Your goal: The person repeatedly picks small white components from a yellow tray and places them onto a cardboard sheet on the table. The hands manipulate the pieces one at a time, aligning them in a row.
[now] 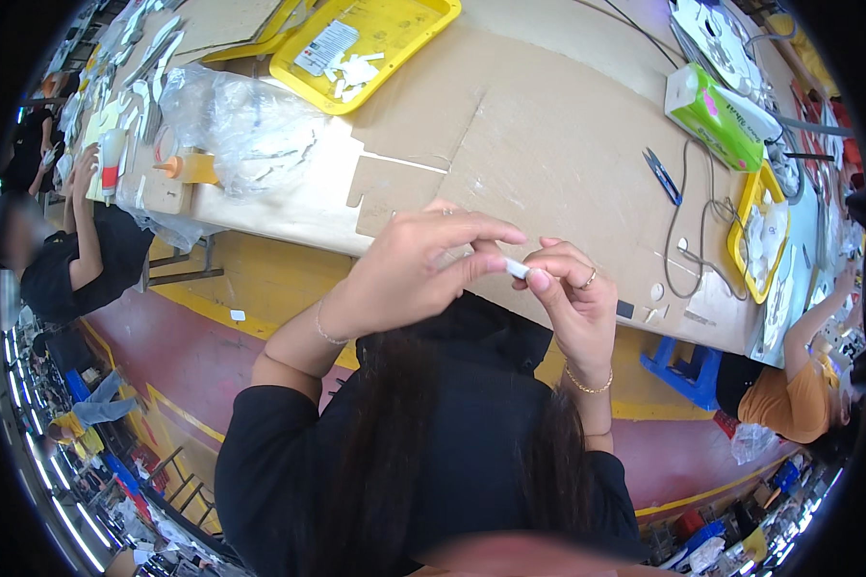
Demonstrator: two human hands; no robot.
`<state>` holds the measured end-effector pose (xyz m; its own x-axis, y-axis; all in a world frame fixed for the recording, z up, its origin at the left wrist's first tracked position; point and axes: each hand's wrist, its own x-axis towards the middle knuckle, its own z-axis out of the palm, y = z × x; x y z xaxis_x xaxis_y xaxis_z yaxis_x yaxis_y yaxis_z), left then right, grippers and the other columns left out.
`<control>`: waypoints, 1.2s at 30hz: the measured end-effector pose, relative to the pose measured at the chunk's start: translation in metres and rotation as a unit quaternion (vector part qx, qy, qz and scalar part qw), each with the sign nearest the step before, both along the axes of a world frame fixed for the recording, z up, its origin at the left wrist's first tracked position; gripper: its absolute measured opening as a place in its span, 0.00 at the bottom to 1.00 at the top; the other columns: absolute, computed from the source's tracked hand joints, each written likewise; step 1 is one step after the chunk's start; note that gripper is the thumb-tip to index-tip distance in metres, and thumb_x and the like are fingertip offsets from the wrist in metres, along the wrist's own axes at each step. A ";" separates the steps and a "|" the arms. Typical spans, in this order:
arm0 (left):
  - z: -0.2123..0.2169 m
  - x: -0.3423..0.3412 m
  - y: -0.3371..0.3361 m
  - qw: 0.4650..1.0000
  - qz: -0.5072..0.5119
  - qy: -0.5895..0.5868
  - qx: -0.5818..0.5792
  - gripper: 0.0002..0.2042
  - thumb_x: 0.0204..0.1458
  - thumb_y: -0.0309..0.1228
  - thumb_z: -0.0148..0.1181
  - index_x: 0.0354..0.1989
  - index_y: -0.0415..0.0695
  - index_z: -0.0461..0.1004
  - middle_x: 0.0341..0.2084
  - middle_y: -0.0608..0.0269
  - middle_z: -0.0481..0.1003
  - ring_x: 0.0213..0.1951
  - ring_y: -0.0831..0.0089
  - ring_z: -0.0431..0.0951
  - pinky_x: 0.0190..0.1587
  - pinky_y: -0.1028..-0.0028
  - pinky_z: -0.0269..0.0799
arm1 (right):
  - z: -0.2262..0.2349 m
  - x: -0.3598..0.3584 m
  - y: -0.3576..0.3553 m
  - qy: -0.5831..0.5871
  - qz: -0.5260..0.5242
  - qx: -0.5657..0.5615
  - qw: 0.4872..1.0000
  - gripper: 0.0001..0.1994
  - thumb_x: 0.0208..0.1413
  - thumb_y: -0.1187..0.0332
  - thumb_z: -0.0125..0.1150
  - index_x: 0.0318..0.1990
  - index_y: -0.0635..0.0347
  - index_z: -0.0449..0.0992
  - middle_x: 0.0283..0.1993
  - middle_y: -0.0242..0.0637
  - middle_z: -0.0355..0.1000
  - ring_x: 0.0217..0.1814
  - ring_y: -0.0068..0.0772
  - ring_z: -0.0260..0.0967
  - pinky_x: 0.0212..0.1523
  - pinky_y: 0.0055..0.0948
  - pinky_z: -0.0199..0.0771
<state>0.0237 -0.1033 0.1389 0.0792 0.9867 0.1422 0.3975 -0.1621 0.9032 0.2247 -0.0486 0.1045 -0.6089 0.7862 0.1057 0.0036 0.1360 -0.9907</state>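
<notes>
Between my two hands, just above the table's near edge, is a small white strip-like piece (pixel 516 268). My left hand (pixel 433 255) is closed, with its thumb and fingertips at the left end of the piece. My right hand (pixel 573 293) pinches the other end between thumb and forefinger. What the piece is exactly is too small to tell. Similar small white pieces (pixel 354 73) lie loose in a yellow tray (pixel 409 53) at the far side, beside a printed label.
Cardboard (pixel 548 125) covers the table. Blue-handled thread snips (pixel 662 178), a grey cord (pixel 678 250) and a green tissue pack (pixel 717 120) lie to the right. Plastic bags (pixel 245 125) and an orange squeeze bottle (pixel 194 168) are at the left. Co-workers sit on both sides.
</notes>
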 end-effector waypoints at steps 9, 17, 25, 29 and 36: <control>-0.081 -0.121 0.078 0.870 0.436 0.115 0.199 0.07 0.54 0.31 0.61 0.36 0.42 0.80 0.36 0.59 0.79 0.37 0.67 0.77 0.44 0.72 0.70 | -0.011 0.017 -0.006 -0.006 -0.098 -0.058 0.993 0.07 0.50 0.75 0.65 0.38 0.64 0.79 0.33 0.35 0.74 0.37 0.24 0.69 0.42 0.23 0.68; -0.107 -0.141 0.068 0.874 0.352 0.329 0.067 0.08 0.47 0.32 0.63 0.35 0.45 0.80 0.39 0.56 0.75 0.40 0.59 0.73 0.45 0.64 0.68 | -0.014 0.028 -0.012 -0.029 -0.131 -0.084 0.987 0.04 0.52 0.75 0.64 0.35 0.64 0.79 0.31 0.34 0.73 0.35 0.23 0.69 0.40 0.21 0.67; -0.123 0.004 -0.025 0.974 0.020 0.214 -0.073 0.08 0.46 0.30 0.65 0.34 0.43 0.75 0.35 0.58 0.70 0.44 0.58 0.69 0.49 0.64 0.63 | -0.020 0.021 -0.005 -0.037 -0.111 -0.069 0.991 0.03 0.53 0.74 0.63 0.33 0.64 0.79 0.30 0.34 0.73 0.34 0.22 0.68 0.37 0.20 0.66; -0.127 0.016 -0.029 0.973 0.072 0.209 -0.066 0.07 0.46 0.29 0.64 0.33 0.43 0.75 0.34 0.58 0.68 0.44 0.58 0.67 0.48 0.64 0.62 | -0.021 0.019 -0.003 -0.033 -0.101 -0.056 0.993 0.03 0.53 0.74 0.64 0.33 0.64 0.79 0.30 0.34 0.73 0.33 0.22 0.68 0.37 0.21 0.66; -0.137 0.017 -0.027 0.968 0.065 0.230 -0.080 0.06 0.47 0.28 0.64 0.30 0.42 0.73 0.33 0.57 0.67 0.41 0.60 0.67 0.47 0.65 0.63 | -0.025 0.023 -0.009 -0.028 -0.109 -0.073 0.991 0.03 0.53 0.74 0.63 0.33 0.64 0.79 0.30 0.33 0.73 0.34 0.22 0.69 0.37 0.21 0.67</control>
